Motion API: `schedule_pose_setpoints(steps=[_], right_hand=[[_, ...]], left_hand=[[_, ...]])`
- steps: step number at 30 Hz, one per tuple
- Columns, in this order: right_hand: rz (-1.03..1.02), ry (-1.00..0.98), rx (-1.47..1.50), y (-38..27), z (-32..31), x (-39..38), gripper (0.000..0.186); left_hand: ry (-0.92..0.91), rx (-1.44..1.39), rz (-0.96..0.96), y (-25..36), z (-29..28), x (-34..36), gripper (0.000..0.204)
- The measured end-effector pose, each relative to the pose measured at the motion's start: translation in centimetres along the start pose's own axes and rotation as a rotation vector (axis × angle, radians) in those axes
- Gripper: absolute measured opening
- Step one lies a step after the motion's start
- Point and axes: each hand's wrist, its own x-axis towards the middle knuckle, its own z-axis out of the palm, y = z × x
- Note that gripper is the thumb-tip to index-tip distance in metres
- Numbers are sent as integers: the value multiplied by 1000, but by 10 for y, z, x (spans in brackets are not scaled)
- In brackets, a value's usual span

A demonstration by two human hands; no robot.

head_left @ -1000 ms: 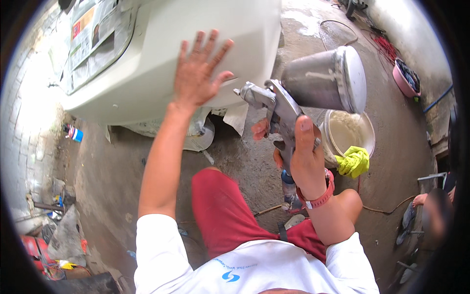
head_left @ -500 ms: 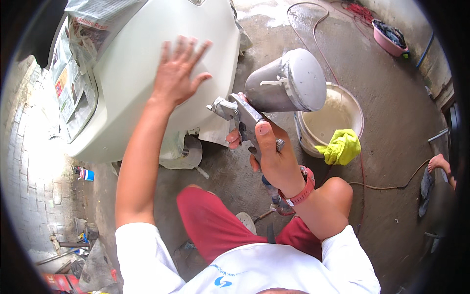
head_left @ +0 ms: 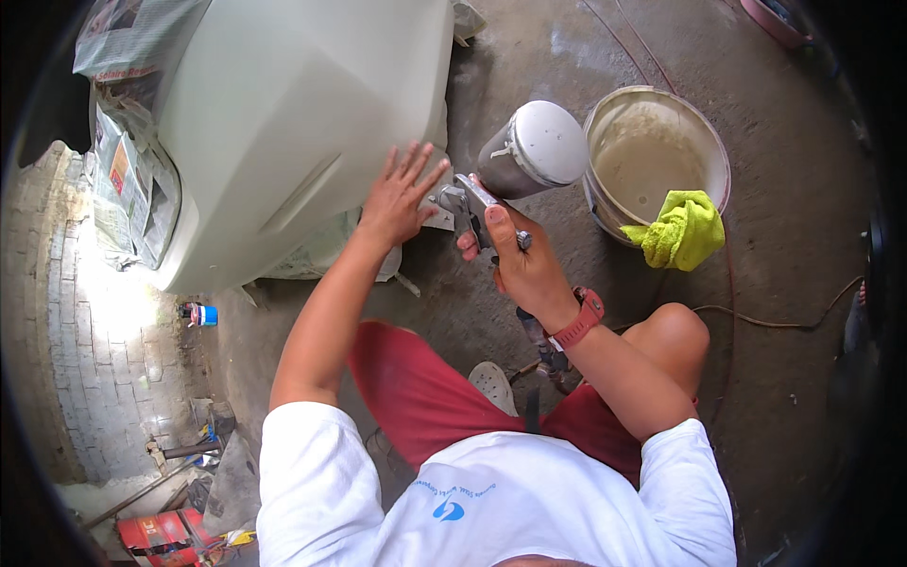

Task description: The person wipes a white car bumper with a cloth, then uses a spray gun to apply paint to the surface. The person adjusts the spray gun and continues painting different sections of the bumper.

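Observation:
My right hand (head_left: 529, 260) is wrapped round the handle of a metal spray gun (head_left: 477, 200). A grey paint cup (head_left: 540, 149) sits on the gun, tilted, with a pale drip down its side. The nozzle points left, close to my left hand (head_left: 399, 206). That hand is empty, its fingers spread, at the lower right edge of a large white vehicle body panel (head_left: 302, 123). Whether the fingers touch the panel I cannot tell. Masking newspaper (head_left: 132, 189) covers the panel's left side.
A white bucket (head_left: 597, 189) of cloudy water stands on the right, a yellow-green cloth (head_left: 682, 229) over its rim. Hoses (head_left: 756, 321) run across the concrete floor. A blue-banded can (head_left: 203, 314) is by the panel; a red container (head_left: 165, 537) lies lower left.
My left hand has moved down and to the right across the panel toward its edge. The spray gun stays in my right hand, a little lower. The whole view has shifted.

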Motion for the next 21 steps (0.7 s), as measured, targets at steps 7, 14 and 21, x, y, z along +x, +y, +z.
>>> schedule_pose_setpoints(steps=[7, 14, 21], right_hand=[[15, 13, 28, 22, -6, 2, 65], [3, 33, -6, 36, -9, 7, 64], [-68, 20, 50, 39, -8, 12, 61]], left_hand=[[576, 204, -280, -95, -60, 2, 84], [266, 156, -26, -73, -15, 8, 90], [-206, -108, 148, 7, 35, -13, 91]])
